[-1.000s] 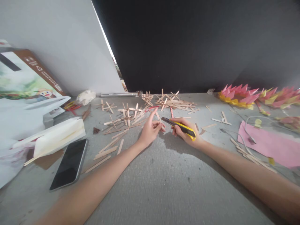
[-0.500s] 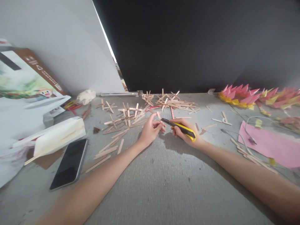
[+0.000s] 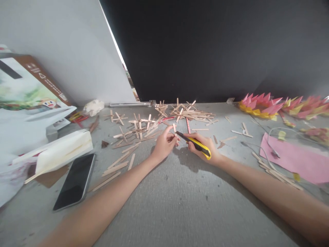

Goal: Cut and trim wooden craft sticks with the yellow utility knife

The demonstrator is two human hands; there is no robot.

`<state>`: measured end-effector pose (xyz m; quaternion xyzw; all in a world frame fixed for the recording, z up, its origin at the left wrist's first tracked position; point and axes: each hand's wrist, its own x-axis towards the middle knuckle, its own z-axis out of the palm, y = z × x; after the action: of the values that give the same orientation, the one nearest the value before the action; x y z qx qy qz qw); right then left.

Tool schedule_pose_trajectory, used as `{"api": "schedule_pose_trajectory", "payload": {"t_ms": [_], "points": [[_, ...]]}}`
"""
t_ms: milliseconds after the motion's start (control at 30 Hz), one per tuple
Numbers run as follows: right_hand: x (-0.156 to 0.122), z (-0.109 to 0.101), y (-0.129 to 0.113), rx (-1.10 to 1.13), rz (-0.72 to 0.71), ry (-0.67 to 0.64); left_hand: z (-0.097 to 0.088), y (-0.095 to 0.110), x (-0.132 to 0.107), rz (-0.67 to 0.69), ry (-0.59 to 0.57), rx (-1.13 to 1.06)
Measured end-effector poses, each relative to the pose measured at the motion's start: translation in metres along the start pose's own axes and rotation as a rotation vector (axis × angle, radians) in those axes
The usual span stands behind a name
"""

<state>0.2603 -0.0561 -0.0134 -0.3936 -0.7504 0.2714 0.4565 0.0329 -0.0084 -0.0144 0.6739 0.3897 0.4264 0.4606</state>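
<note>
Pinched in the fingers of my left hand (image 3: 166, 142) is a short wooden craft stick (image 3: 174, 128), its tip pointing up. My right hand (image 3: 204, 147) is closed round a yellow and black utility knife (image 3: 199, 145). The knife's dark front end reaches left to the craft stick and appears to meet it; the blade edge is too small to make out. Just beyond both hands lie loose craft sticks (image 3: 197, 115) and several crossed-stick pieces (image 3: 140, 125). A red-and-white strip (image 3: 188, 125) lies behind my right hand.
On the left are a phone (image 3: 75, 181), a cream paper packet (image 3: 64, 151) and a printed bag (image 3: 31, 89). Pink-and-yellow folded paper pieces (image 3: 260, 106), pink paper (image 3: 295, 159) and a white cable (image 3: 269, 147) lie right. A black panel (image 3: 218, 51) stands at the back.
The knife has shifted slightly left and down with my right hand, its front end closer against the craft stick. My left hand stays nearly in place. The whole view has moved a little.
</note>
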Motion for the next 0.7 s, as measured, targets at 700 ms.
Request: {"api": "schedule_pose_trajectory", "payload": {"t_ms": [700], "points": [[-0.0001, 0.0010, 0.0022, 0.095, 0.067, 0.021, 0.0033, -0.0003, -0.0037, 0.051, -0.001, 0.144]]}}
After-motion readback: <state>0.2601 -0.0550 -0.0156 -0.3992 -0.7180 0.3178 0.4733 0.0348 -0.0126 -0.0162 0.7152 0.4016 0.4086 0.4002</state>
